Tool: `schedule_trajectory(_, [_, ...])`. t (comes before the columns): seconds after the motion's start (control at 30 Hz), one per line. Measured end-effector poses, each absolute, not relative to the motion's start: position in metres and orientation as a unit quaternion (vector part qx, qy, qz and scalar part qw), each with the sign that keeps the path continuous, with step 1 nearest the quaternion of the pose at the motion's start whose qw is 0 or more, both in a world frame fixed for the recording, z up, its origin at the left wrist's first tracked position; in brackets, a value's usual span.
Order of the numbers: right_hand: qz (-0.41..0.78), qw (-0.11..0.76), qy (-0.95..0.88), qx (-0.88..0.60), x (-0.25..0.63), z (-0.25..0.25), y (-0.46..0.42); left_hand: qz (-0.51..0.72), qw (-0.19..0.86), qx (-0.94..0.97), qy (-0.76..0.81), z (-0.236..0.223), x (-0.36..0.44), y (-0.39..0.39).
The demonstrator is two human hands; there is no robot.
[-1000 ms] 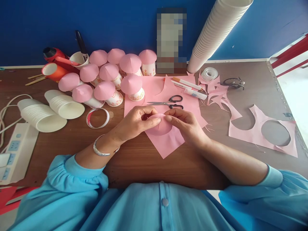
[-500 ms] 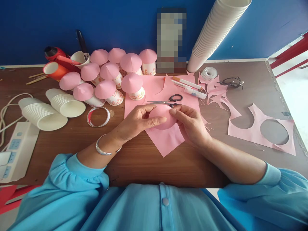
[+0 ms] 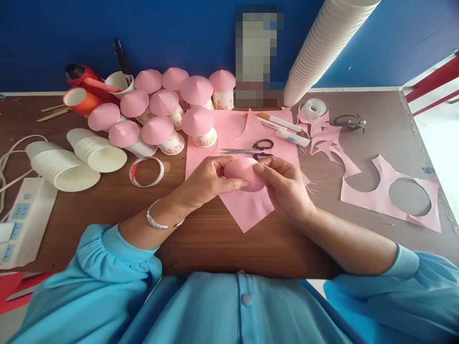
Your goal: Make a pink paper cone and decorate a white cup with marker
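Between my hands is a pink paper cone [image 3: 239, 168], curled round into a small domed shape. My left hand [image 3: 211, 179] grips its left side, the thumb laid across the front. On the right edge, my right hand [image 3: 287, 184] pinches the paper between thumb and fingers. Under the cone lies a pink paper sheet [image 3: 247, 212] with one corner toward me. Just beyond my hands rest black-handled scissors [image 3: 247, 150], their blades pointing left. Several paper cups with pink cone roofs [image 3: 198, 122] stand behind and to the left.
A tape roll [image 3: 146, 172] and stacked paper cups [image 3: 77, 177] lie at left, near a power strip [image 3: 28, 222]. Markers [image 3: 283, 123], a white tape roll [image 3: 314, 109] and pink paper scraps [image 3: 389, 191] are at right. A tall cup stack [image 3: 326, 52] leans on the wall.
The pink cone has become narrower and more curled in my hands. My left hand has shifted slightly right; my right hand keeps its pinch. The camera view has moved a little.
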State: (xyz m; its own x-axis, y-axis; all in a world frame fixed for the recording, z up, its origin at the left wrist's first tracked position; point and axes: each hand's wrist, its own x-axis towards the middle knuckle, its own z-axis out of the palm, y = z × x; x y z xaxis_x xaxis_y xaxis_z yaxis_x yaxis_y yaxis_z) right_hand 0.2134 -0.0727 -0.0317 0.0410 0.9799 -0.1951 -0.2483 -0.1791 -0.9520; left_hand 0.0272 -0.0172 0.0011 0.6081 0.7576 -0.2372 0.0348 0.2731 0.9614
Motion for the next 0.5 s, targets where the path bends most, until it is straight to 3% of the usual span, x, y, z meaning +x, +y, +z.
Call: schedule_trajectory(0.5, [0.582,0.538,-0.387,-0.472,0.2115,-0.0336,-0.0761,0.257,0.679,0.58,0.369,0.0047,0.0268,-0.017])
